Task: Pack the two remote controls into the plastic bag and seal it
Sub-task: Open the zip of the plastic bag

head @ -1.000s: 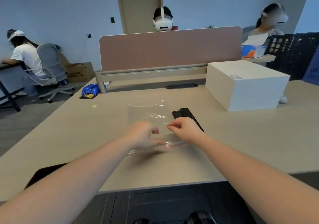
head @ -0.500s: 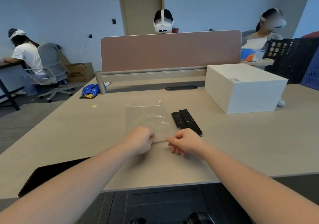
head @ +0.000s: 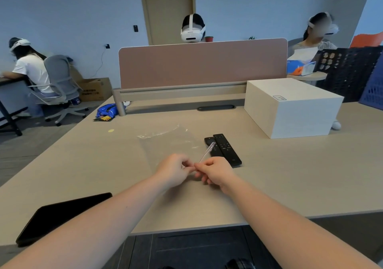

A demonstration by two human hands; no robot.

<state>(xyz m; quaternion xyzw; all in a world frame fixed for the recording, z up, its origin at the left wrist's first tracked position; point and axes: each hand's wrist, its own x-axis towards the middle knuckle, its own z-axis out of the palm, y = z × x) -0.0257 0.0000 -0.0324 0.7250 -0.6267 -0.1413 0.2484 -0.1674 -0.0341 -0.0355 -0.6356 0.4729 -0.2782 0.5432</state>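
Note:
A clear plastic bag lies flat on the beige desk. Its near edge is pinched between my left hand and my right hand, which meet fingertip to fingertip. The bag's right corner lifts off the desk and leans over the remotes. Two black remote controls lie side by side just right of the bag, outside it; the shorter one is on the left, the longer on the right.
A white box stands at the back right. A black tablet lies at the near left edge. A pink divider closes the desk's far side, with a blue packet at its left end. Other people sit beyond.
Both hands came together at the bag's near edge and pinched it. The bag's right corner has risen off the desk toward the remotes.

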